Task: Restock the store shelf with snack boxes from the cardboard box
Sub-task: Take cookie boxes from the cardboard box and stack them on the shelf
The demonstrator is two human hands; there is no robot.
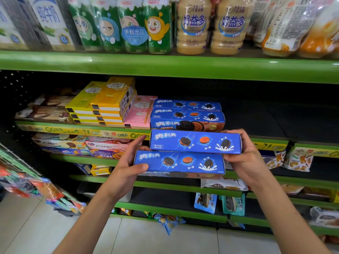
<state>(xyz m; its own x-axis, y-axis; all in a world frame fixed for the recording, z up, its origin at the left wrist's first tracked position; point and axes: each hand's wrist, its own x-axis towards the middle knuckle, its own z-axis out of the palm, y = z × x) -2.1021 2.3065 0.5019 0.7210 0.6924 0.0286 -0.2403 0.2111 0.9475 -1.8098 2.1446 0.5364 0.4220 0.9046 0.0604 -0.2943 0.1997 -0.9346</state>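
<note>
Green store shelf [165,67], several tiers. Top tier: milk cartons [49,22], green bottle packs [121,24], beige drink bottles [211,26]. Middle tier, left to right: brown biscuit boxes [45,110], yellow box stacks [102,103], pink box [141,114], then two blue cookie boxes on shelf [187,114], one behind the other; right of them the tier is bare black. Lower tiers: mixed snack boxes [77,145] and bags [220,202].

Two more blue boxes are in the air just in front of the middle tier. Upper blue box [195,142] leads; lower blue box [178,163] sits nearer the camera. Left hand [128,167] grasps the left ends, thumb on top of the lower box. Right hand [244,153] grasps the right ends, fingers wrapped over the upper box.
</note>
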